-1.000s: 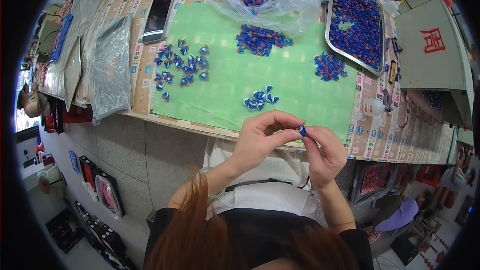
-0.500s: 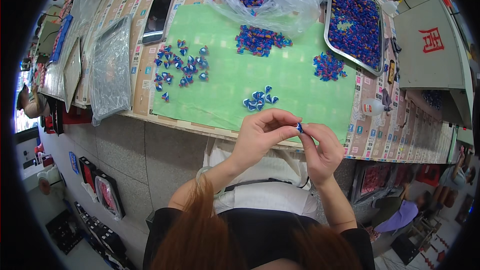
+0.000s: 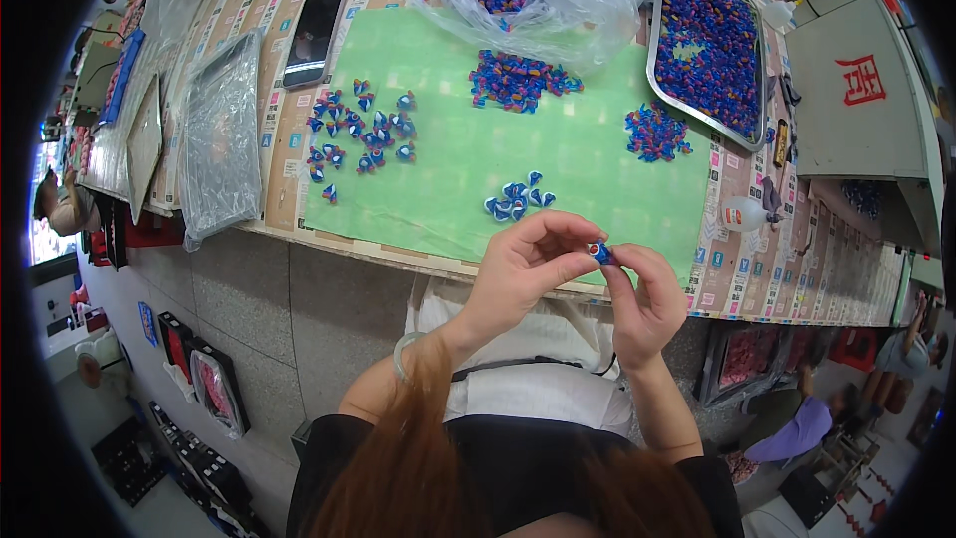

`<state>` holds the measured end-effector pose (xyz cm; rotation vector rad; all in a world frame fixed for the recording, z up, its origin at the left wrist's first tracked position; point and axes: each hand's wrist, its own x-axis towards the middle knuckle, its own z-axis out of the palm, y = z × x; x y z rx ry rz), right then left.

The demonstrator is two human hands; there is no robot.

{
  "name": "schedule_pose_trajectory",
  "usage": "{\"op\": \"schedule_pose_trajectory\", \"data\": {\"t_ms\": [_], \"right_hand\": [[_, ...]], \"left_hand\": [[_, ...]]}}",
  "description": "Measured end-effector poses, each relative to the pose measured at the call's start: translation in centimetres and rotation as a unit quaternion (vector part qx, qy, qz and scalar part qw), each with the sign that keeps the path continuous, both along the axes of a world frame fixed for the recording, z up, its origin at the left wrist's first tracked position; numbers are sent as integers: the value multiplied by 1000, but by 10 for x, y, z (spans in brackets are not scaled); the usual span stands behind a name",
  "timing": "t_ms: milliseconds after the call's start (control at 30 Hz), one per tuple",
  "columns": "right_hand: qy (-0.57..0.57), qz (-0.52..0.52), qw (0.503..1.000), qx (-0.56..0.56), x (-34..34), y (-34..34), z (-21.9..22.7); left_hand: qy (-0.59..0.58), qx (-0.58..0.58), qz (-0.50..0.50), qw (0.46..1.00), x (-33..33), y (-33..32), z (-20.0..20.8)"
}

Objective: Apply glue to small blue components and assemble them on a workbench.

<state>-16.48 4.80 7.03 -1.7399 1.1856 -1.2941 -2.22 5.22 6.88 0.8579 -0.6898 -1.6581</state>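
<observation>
A small blue plastic piece (image 3: 600,253) with a white and red spot is pinched between my two hands, just past the table's near edge. My left hand (image 3: 530,264) holds its left side with thumb and forefinger. The fingertips of my right hand (image 3: 645,301) close on its right side. Beyond the left fingers, a little group of blue-and-white pieces (image 3: 513,201) lies on the green sheet (image 3: 448,179). Blue, red and white pieces (image 3: 373,134) are scattered at the left. Small piles of blue, red and orange parts lie at the middle (image 3: 513,80) and right (image 3: 655,133).
A metal tray (image 3: 709,122) full of coloured parts stands far right. Clear plastic bagging (image 3: 597,10) covers more parts at the back. A phone (image 3: 315,37) and a plastic-wrapped panel (image 3: 221,139) lie at the left. A small white bottle (image 3: 742,213) rests by a grey cabinet (image 3: 856,90).
The piece between my fingers has turned, and more of its blue body and a red spot now show. My right fingers have shifted slightly to the right.
</observation>
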Motion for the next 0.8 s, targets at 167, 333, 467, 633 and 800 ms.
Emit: {"op": "schedule_pose_trajectory", "data": {"t_ms": [167, 333, 467, 633, 800], "right_hand": [[-10, 4, 1000, 8, -1, 1, 0], [-6, 6, 1000, -24, -1, 1, -3], [48, 53, 995, -71, -3, -1, -1], [-16, 54, 997, -48, -3, 1, -3], [-29, 40, 997, -56, 1, 1, -1]], "left_hand": [[5, -1, 6, 1000, 1, 2, 0], [7, 35, 13, 999, 0, 1, 8], [-68, 30, -26, 997, 2, 2, 8], [-94, 19, -16, 995, 1, 4, 8], [-144, -7, 1, 990, 1, 5, 10]]}}
